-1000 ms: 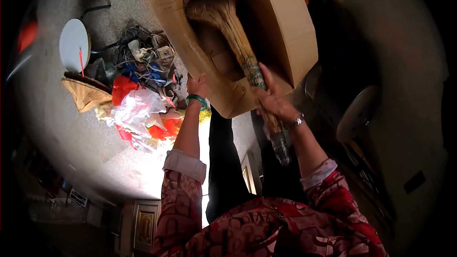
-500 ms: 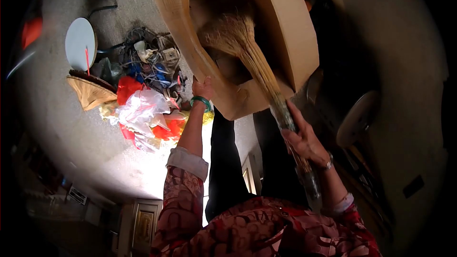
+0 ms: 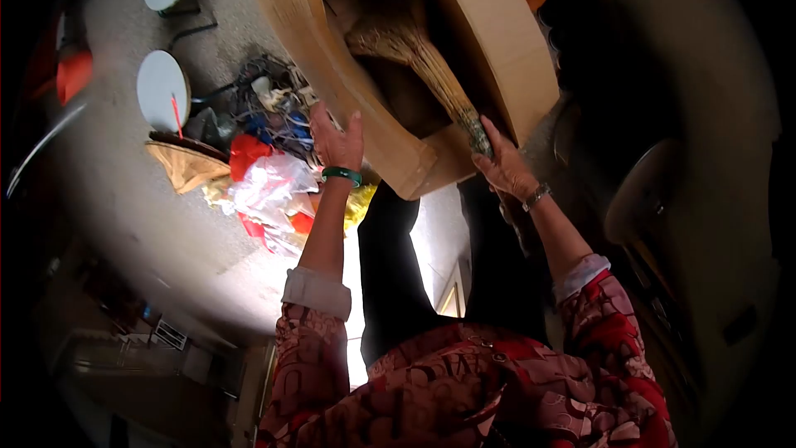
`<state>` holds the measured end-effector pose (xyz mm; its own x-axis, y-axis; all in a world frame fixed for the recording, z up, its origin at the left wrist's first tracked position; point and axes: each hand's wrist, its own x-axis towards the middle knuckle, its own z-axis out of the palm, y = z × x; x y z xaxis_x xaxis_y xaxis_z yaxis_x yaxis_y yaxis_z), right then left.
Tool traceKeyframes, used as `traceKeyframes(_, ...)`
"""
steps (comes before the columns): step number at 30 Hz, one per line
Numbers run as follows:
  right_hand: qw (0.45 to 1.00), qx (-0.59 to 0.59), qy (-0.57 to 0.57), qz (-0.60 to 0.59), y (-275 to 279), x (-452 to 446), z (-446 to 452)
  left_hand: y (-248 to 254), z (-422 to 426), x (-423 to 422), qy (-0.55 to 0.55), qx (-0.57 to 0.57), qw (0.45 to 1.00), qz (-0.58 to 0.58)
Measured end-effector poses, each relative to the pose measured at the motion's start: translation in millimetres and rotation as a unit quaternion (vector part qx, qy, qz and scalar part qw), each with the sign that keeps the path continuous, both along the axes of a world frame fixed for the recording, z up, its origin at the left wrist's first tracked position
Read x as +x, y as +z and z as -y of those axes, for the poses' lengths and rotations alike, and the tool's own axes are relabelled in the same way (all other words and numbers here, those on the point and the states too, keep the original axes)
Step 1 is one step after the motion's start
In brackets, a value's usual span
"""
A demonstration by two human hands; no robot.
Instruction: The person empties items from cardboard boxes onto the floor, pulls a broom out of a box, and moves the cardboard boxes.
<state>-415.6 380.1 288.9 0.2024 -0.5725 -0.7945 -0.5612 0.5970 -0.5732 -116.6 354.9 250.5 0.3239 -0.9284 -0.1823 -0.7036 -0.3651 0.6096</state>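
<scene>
A straw broom (image 3: 439,75) slants down into an open cardboard box (image 3: 518,41), its bristle head inside the dark interior. My right hand (image 3: 506,168) is wrapped around the broom's wrapped handle near the box's lower edge. My left hand (image 3: 338,145), with a green bangle at the wrist, is at the taped left side of the box. Its thumb and fingers are spread apart; whether the fingertips press on the cardboard I cannot tell. The box is tilted in front of my legs, and its bottom is mostly in shadow.
On the floor to the left lie a heap of plastic bags (image 3: 269,191) and tangled cords (image 3: 269,95). Round-topped stools (image 3: 163,91) stand beyond them, near a brown conical item (image 3: 186,166). Another round stool (image 3: 634,191) is in shadow at right.
The broom has gone deeper into the box, with my right hand moving up and left. My left hand has shifted up along the box's side and its fingers have spread.
</scene>
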Motion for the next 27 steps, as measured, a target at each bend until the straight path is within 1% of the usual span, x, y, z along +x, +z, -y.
traceKeyframes(1, 1.0, 0.0, -0.007, 0.0, -4, 2, -6, 7, 18, 2, -0.007, -0.011, 1.0, 0.007)
traceKeyframes(3, 0.998, -0.054, 0.019, -0.018, -14, -1, -11, 23, 65, 2, -0.179, -0.059, 0.978, 0.086)
traceKeyframes(4, 0.996, -0.088, 0.023, -0.012, -16, -3, -9, 26, 94, -2, -0.202, -0.066, 0.976, 0.05)
traceKeyframes(5, 0.993, -0.116, 0.023, -0.008, -20, -5, -12, 14, 125, -1, -0.225, -0.082, 0.971, 0.025)
traceKeyframes(6, 0.998, -0.064, -0.02, -0.013, -35, -6, -23, -4, 156, 1, -0.25, -0.093, 0.964, -0.003)
traceKeyframes(7, 0.998, -0.047, -0.015, -0.031, -36, -8, -23, -16, 188, 0, -0.263, -0.058, 0.963, -0.021)
traceKeyframes(8, 0.997, -0.072, -0.028, -0.013, -38, -9, -25, -24, 223, -3, -0.275, -0.026, 0.96, -0.037)
traceKeyframes(10, 0.991, -0.117, -0.061, 0.013, -37, -6, -23, -37, 274, -14, -0.285, -0.016, 0.956, -0.063)
traceKeyframes(11, 0.996, -0.071, -0.04, -0.032, -39, -6, -23, -55, 297, -14, -0.287, 0.041, 0.955, -0.058)
traceKeyframes(12, 0.995, -0.063, -0.073, -0.01, -40, -5, -25, -70, 315, -15, -0.318, 0.036, 0.947, -0.032)
traceKeyframes(13, 0.993, -0.056, -0.105, 0.014, -38, -4, -23, -88, 334, -14, -0.33, 0.042, 0.942, -0.032)
traceKeyframes(14, 0.994, -0.017, -0.109, 0.008, -38, -6, -24, -109, 351, -11, -0.298, -0.008, 0.955, -0.007)
traceKeyframes(15, 0.994, -0.041, -0.098, -0.001, -34, -4, -17, -126, 364, -6, -0.264, -0.056, 0.963, 0.017)
traceKeyframes(16, 0.994, -0.065, -0.087, -0.011, -30, -1, -11, -140, 380, 6, -0.284, -0.033, 0.958, 0.029)
traceKeyframes(18, 0.996, -0.037, -0.054, -0.06, -24, -1, -5, -142, 402, 19, -0.309, 0.018, 0.949, 0.06)
traceKeyframes(19, 0.996, 0.01, -0.061, -0.065, -18, 1, 3, -138, 408, 22, -0.302, 0.088, 0.949, 0.029)
traceKeyframes(21, 0.995, 0.029, -0.053, -0.073, -17, 1, 5, -133, 404, 18, -0.322, 0.023, 0.946, 0.037)
traceKeyframes(22, 0.995, 0.032, -0.058, -0.074, -18, 1, 5, -137, 408, 19, -0.318, 0.029, 0.947, 0.031)
traceKeyframes(23, 0.995, 0.01, -0.04, -0.087, -18, 1, 6, -140, 412, 21, -0.312, 0.035, 0.949, 0.023)
traceKeyframes(24, 0.995, -0.012, -0.022, -0.101, -18, 0, 5, -144, 417, 21, -0.311, 0.063, 0.948, 0.035)
traceKeyframes(25, 0.994, -0.007, -0.027, -0.102, -16, 0, 8, -149, 420, 22, -0.297, 0.084, 0.951, 0.029)
traceKeyframes(27, 0.993, 0.064, -0.046, -0.085, -14, 0, 13, -165, 423, 28, -0.323, 0.077, 0.943, 0.023)
